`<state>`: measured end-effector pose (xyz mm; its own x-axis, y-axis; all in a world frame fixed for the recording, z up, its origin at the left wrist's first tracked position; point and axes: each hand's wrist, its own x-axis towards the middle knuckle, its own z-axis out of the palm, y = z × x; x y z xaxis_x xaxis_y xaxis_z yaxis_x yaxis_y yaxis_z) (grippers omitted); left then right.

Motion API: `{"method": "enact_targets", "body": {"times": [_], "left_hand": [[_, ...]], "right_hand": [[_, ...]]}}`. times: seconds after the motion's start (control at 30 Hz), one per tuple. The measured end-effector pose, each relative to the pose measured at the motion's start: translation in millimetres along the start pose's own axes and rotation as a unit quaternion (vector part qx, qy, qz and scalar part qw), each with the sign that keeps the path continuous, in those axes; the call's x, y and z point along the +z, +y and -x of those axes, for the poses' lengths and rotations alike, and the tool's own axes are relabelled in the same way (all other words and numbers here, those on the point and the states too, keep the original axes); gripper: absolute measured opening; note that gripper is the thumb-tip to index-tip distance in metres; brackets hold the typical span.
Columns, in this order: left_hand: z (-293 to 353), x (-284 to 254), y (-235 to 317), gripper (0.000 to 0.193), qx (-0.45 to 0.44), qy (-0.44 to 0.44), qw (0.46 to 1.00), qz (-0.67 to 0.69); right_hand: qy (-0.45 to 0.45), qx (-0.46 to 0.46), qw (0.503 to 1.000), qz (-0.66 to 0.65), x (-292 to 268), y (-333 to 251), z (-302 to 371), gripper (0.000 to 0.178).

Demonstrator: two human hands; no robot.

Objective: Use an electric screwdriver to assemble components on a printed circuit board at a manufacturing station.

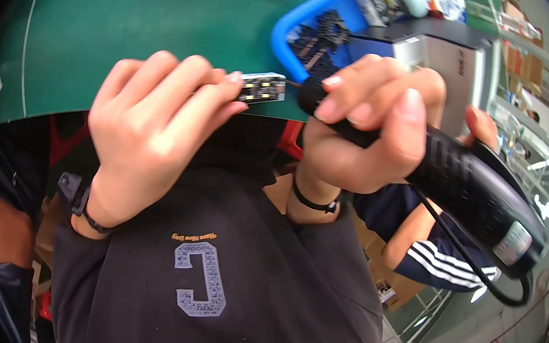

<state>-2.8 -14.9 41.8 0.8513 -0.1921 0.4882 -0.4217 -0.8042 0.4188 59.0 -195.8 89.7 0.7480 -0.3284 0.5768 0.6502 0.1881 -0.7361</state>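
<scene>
Left hand (151, 120) pinches a small board (263, 88) above the green worktop's (116, 11) near edge. Right hand (368, 124) grips a driver (462, 186), long axis level, tip leftward onto the board.

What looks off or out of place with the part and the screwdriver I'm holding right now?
Nothing stands out. The left hand pinches a small circuit board level, and the right hand grips a black electric screwdriver with its tip at the board's end. Its cord loops freely; no damage is visible.

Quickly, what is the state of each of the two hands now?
Left hand: closed, holding a small circuit board.
Right hand: closed, holding a black electric screwdriver.
</scene>
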Motion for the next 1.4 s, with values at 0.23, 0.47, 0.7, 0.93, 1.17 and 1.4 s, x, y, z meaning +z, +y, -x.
{"method": "enact_targets", "body": {"times": [0.23,0.47,0.7,0.93,1.17,1.4], "left_hand": [[-1,-6,5,0.024,-0.011,-0.027,1.000,-0.002],[4,-8,10,0.027,0.001,-0.052,0.999,-0.013],[19,-1,14,0.027,-0.004,-0.051,0.999,-0.013],[-2,-10,3,0.025,-0.001,-0.035,0.999,-0.007],[3,-4,-4,0.027,0.004,-0.018,1.000,0.003],[7,-1,-8,0.030,0.003,-0.011,1.000,0.008]], "right_hand": [[0.074,-0.048,0.996,-0.022,-64,-30,-67,0.049],[0.007,-0.062,0.989,0.132,-76,-29,-75,0.028],[-0.072,0.010,0.986,0.149,-83,-11,-71,0.030],[-0.079,0.111,0.990,-0.020,-65,1,-89,0.055],[-0.100,-0.021,0.995,0.016,-12,-24,-10,0.036],[-0.143,-0.017,0.982,0.122,-1,-7,18,0.057]]}}
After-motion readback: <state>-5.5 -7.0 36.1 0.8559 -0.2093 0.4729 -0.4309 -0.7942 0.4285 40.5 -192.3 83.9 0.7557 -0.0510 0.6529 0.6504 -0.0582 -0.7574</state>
